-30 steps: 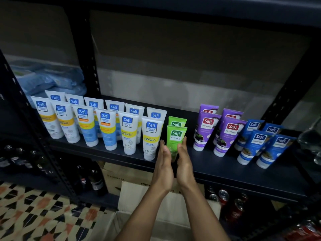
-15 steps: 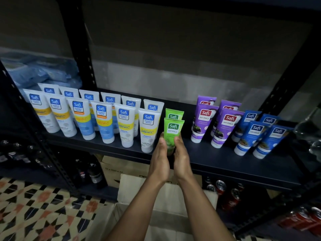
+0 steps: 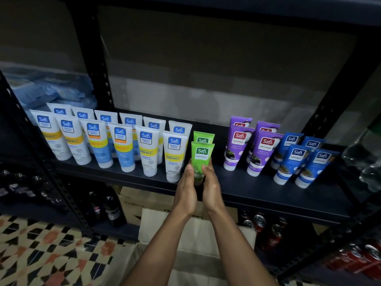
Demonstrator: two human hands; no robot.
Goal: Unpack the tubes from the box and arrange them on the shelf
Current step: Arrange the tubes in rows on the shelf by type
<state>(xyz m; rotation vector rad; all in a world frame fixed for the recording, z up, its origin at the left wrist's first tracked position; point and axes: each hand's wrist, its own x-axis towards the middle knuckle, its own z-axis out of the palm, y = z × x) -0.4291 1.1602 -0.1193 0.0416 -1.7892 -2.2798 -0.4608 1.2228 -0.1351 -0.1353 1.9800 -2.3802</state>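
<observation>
Left hand and right hand press fingers on either side of front green plastic tube. It stands cap-down on dark metal shelf, between white tubes and purple tubes

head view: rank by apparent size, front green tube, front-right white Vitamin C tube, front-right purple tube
1. White Vitamin C tube, largest.
2. Front-right purple tube.
3. Front green tube, smallest; base hidden by both hands.
</observation>
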